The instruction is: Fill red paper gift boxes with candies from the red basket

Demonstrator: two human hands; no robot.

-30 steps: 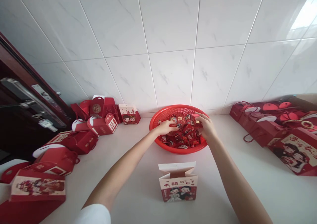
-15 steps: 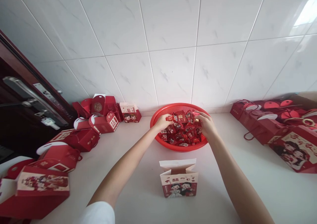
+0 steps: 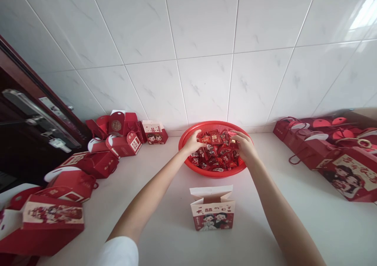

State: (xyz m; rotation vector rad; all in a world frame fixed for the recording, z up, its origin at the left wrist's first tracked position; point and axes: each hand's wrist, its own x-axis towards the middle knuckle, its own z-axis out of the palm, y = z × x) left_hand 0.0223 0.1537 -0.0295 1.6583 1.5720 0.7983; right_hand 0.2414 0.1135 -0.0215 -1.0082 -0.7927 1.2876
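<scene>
A red plastic basket [image 3: 216, 173] full of small wrapped candies [image 3: 214, 156] stands against the tiled wall. At its left side my left hand [image 3: 193, 143] is open, thumb and fingers apart beside a red-wrapped candy [image 3: 205, 139]. Over the right side, my right hand [image 3: 246, 147] has its fingers curled around a shiny wrapped candy [image 3: 233, 141]; its thumb is partly hidden. Nearer to me, an upright red and cream paper gift box [image 3: 213, 213] with a cartoon couple on its front stands with its top flaps open.
Several red gift boxes [image 3: 70, 185] line the left side, beside a dark door [image 3: 17, 148] with keys hanging in its lock. A smaller cream-topped box [image 3: 154, 132] stands by the wall. More red boxes with cord handles [image 3: 312, 148] crowd the right side of the white tabletop [image 3: 159, 226].
The fingers of my left hand have spread apart from the red candy they were touching. My right hand stays in nearly the same place at the basket's right side.
</scene>
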